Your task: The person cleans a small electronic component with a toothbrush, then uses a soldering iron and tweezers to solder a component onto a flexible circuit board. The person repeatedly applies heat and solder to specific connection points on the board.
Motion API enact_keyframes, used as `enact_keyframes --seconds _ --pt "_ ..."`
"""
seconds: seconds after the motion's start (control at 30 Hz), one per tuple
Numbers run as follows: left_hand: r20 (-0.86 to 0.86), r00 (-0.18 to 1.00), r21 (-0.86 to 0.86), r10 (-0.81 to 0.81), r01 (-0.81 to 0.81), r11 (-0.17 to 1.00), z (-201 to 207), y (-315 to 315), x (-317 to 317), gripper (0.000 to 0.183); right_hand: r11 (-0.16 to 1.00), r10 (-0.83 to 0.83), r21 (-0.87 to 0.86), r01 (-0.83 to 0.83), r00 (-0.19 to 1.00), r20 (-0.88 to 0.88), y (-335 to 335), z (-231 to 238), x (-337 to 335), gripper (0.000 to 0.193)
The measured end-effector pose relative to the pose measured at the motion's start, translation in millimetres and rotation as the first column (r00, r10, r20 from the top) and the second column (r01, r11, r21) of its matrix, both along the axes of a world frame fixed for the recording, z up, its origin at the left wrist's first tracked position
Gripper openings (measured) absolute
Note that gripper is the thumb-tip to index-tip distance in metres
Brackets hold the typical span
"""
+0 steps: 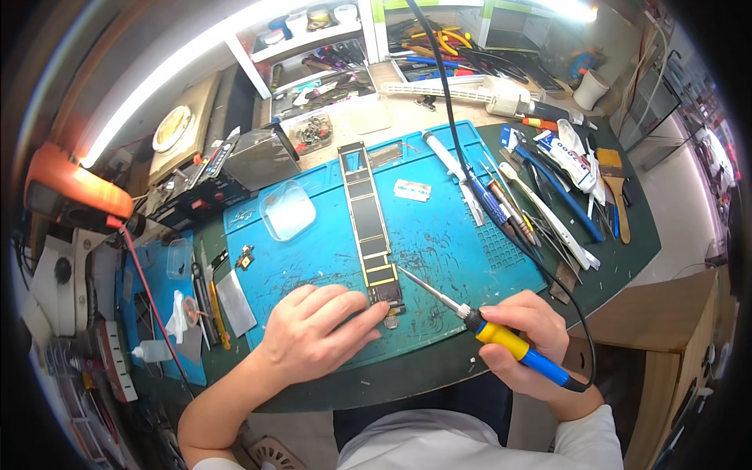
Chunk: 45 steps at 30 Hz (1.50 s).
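i had the yellow-and-blue soldering iron (503, 338) pinched in the right grip (540, 319), its thin metal tip slanting just beside the right edge of the long, narrow circuit board (366, 221), though i could not tell whether they touched. the left grip (313, 333) lay palm down by the board's lower end, one fingertip at that end, and with its thumb hidden i could not tell whether it was pinching anything. the board lay lengthwise on the blue repair mat (450, 235), between a shallow clear dish (287, 210) and a razor blade (412, 190), on the dark green surface (376, 389).
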<state>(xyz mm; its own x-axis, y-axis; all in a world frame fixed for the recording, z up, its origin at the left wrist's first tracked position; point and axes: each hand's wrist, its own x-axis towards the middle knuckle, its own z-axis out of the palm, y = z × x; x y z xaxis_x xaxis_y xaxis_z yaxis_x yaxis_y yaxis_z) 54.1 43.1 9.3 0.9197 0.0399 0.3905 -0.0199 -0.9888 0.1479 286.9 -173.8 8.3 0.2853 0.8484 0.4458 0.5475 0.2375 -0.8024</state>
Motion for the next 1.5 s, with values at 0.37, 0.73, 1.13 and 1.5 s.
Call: enact_keyframes --seconds 0.37,0.73,1.13,1.5 --pt "-0.026 0.999 0.001 0.020 -0.020 1.000 0.7 -2.5 -5.8 0.044 0.979 -0.204 -0.056 0.198 0.900 -0.386 -10.1 -16.4 -10.5 0.040" --pt "0.219 0.976 0.074 0.015 -0.032 0.997 4.6 -9.9 -13.0 0.022 0.818 -0.480 0.302 0.490 0.870 -0.111 -46.4 -20.1 33.2 0.055" --pt "-0.069 0.962 0.386 -0.263 0.269 0.882 20.8 27.3 210.4 0.028 0.671 -0.500 0.435 0.601 0.799 -0.334 -43.1 20.8 45.9 0.065" --pt "0.001 0.958 0.724 -0.287 0.197 0.661 27.4 31.6 239.5 0.011 0.672 -0.480 0.416 0.612 0.789 -0.385 -46.1 4.0 52.8 0.061"
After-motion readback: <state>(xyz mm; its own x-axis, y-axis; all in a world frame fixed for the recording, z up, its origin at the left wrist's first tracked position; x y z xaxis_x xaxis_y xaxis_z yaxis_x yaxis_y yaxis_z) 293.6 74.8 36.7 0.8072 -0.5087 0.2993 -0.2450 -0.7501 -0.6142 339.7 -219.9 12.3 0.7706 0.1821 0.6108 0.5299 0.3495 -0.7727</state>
